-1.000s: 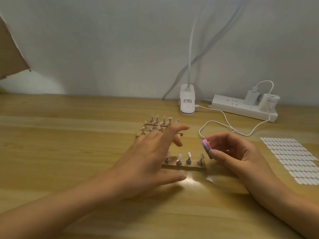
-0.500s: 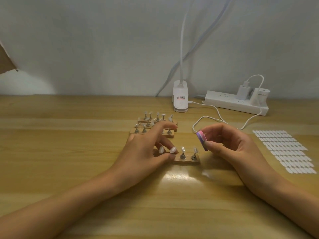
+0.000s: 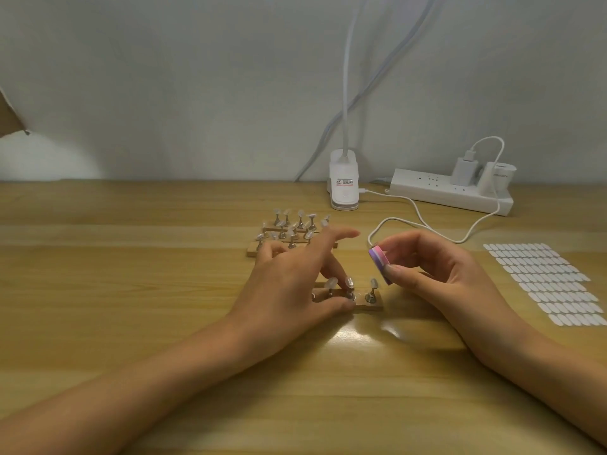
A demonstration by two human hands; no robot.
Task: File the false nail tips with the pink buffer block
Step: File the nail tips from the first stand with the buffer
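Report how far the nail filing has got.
Done: nothing visibly filed. In hand: the right hand pinches the pink buffer block, not yet touching a tip; the left hand holds the near stand. Left: its nail tips, plus the back stands.

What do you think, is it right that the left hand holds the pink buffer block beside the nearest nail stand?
No, one detail is off. The right hand holds the pink buffer block beside the nearest nail stand, as the head view shows. The left hand has its fingers at that stand's nail tips.
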